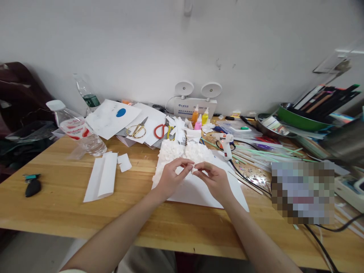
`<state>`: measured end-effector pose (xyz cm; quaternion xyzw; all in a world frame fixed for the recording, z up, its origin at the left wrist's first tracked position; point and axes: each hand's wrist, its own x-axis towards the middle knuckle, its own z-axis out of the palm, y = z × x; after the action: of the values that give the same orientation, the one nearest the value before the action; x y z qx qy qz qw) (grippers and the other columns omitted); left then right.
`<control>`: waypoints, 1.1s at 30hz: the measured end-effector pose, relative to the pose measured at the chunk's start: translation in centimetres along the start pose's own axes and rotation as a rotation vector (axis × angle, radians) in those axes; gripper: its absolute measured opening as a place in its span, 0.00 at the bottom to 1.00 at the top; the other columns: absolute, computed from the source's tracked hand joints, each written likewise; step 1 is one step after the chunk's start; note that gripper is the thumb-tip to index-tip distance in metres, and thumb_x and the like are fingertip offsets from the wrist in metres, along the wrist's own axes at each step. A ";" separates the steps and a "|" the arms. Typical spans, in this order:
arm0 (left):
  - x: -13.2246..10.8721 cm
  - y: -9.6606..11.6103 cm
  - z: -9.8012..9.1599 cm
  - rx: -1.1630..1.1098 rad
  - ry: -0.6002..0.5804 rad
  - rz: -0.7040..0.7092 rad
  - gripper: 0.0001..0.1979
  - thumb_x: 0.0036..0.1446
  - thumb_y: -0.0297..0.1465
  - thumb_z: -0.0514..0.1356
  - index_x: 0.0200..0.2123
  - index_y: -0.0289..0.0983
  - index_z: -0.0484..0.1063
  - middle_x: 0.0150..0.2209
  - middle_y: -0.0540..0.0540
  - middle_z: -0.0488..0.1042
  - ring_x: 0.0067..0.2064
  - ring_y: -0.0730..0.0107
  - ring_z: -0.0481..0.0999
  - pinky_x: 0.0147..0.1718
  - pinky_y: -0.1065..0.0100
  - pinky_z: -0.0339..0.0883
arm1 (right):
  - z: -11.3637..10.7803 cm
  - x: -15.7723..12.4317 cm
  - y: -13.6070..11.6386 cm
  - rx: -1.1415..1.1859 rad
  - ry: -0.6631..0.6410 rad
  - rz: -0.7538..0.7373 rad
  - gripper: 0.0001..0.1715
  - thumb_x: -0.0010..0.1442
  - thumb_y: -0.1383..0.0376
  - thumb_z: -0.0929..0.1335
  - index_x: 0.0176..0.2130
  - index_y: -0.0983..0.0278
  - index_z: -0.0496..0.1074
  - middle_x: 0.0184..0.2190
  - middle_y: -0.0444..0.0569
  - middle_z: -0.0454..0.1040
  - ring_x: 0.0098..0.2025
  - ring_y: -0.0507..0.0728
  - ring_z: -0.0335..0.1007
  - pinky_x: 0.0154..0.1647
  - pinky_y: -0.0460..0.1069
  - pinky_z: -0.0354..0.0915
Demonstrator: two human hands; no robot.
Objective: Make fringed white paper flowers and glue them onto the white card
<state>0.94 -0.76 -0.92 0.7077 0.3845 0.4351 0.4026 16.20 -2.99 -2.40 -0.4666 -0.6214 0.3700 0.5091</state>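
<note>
My left hand (174, 172) and my right hand (212, 178) meet above a white sheet of paper (196, 197). Between their fingertips is a small white piece (194, 169), pinched from both sides; it looks like paper, though it is too small to be sure. Just beyond the fingers, a mass of crumpled white bits (170, 151) covers the left and far part of the sheet. Cut white paper strips (179, 129) are heaped behind it.
On the left stand a water bottle (81, 131) and a folded paper (101, 178). Gold-handled scissors (138, 129) and red-handled pliers (160, 131) lie at the back. To the right are a glue gun (226, 146), its cord, thin sticks and a green bowl (301, 117).
</note>
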 end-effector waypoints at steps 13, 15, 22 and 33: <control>0.1 0.2 -0.1 -0.003 -0.020 0.040 0.07 0.54 0.32 0.53 0.32 0.37 0.70 0.32 0.47 0.71 0.36 0.72 0.69 0.37 0.69 0.63 | 0.1 0.0 -0.5 0.008 0.000 0.005 0.05 0.51 0.62 0.68 0.29 0.62 0.68 0.27 0.45 0.68 0.30 0.53 0.62 0.35 0.49 0.61; 0.0 0.2 -0.1 0.004 -0.023 0.041 0.08 0.55 0.33 0.53 0.32 0.37 0.70 0.32 0.47 0.71 0.36 0.71 0.70 0.37 0.69 0.63 | 0.1 0.1 -0.5 0.013 0.014 -0.005 0.05 0.51 0.62 0.68 0.29 0.62 0.68 0.28 0.46 0.68 0.30 0.53 0.62 0.34 0.49 0.62; -0.1 0.1 -0.1 0.061 -0.013 0.056 0.08 0.55 0.33 0.53 0.35 0.38 0.70 0.34 0.47 0.72 0.38 0.71 0.71 0.38 0.69 0.63 | 0.1 0.1 -0.4 0.029 0.041 0.029 0.06 0.50 0.62 0.68 0.29 0.62 0.69 0.27 0.46 0.70 0.31 0.54 0.64 0.35 0.49 0.62; -0.3 -0.2 -0.3 0.240 0.006 0.189 0.10 0.56 0.31 0.52 0.41 0.39 0.67 0.36 0.46 0.72 0.39 0.71 0.70 0.39 0.68 0.64 | 0.0 0.2 -0.1 0.025 0.094 0.060 0.11 0.47 0.60 0.70 0.30 0.62 0.68 0.27 0.46 0.70 0.29 0.54 0.65 0.34 0.49 0.63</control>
<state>0.57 -0.87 -1.12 0.7824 0.3668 0.4241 0.2709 16.13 -2.84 -2.24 -0.4956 -0.5776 0.3706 0.5323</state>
